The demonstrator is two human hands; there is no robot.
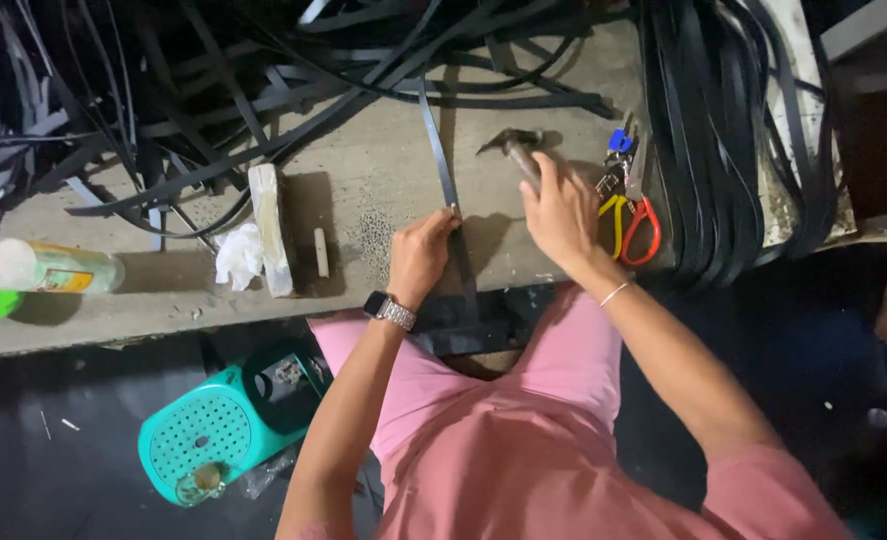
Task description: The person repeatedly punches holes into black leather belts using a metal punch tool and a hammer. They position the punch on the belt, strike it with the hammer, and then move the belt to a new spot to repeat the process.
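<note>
My left hand (420, 255), a watch on its wrist, pinches a long black strap (437, 140) that runs across the worn workbench (383, 170), with a small nail or pin at the fingertips. My right hand (560, 210) grips a hammer (516, 148) by the handle, its metal head raised just right of the strap. I wear a pink shirt and pink shorts.
Tangled black straps (213, 80) cover the back of the bench, and a thick bundle (713, 130) hangs at the right. Red and yellow handled pliers (631, 225), a wood block (269, 228), crumpled tissue (238, 255), a bottle (53, 268), and a green stool (213, 430) below.
</note>
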